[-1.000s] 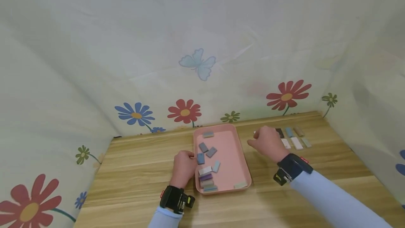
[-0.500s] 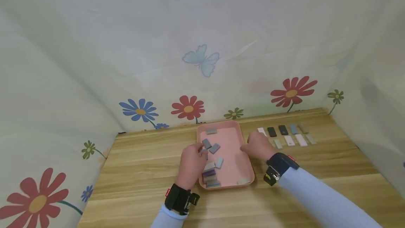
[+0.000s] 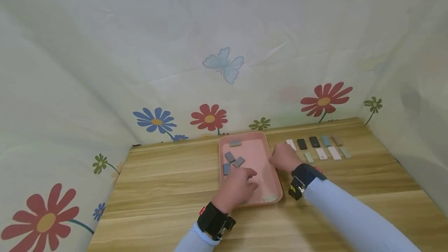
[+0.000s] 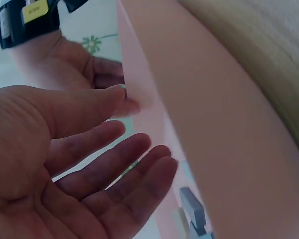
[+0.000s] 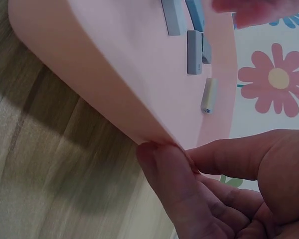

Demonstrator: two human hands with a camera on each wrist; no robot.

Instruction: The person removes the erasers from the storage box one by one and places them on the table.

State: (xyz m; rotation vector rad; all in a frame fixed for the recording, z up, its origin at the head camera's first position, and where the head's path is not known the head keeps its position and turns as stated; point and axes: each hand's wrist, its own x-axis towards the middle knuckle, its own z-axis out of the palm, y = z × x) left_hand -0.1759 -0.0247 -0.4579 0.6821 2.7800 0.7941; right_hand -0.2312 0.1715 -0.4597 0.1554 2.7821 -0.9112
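Note:
A pink tray (image 3: 257, 153) lies on the wooden table. My right hand (image 3: 285, 157) pinches its right rim between thumb and fingers, as the right wrist view shows. Over the tray's near left part hovers my left hand (image 3: 237, 189), fingers loosely spread and holding nothing. It hides the blocks beneath it. Beyond that hand lie small rectangular blocks: a grey block (image 3: 230, 156), another grey block (image 3: 239, 161), a blue-grey block (image 3: 226, 169) by the left wall and a two-toned block (image 3: 235, 143) at the far end. A pale green block (image 3: 270, 198) sits in the near right corner.
Right of the tray, several small blocks lie in two rows, among them a black block (image 3: 302, 144), a blue block (image 3: 326, 140) and a white block (image 3: 334, 153). A flower-printed cloth (image 3: 175, 73) rises behind the table (image 3: 164, 182).
My right hand has moved left from beside the rows of blocks to the tray's right rim. My left hand has moved from the tray's left edge to over its near part.

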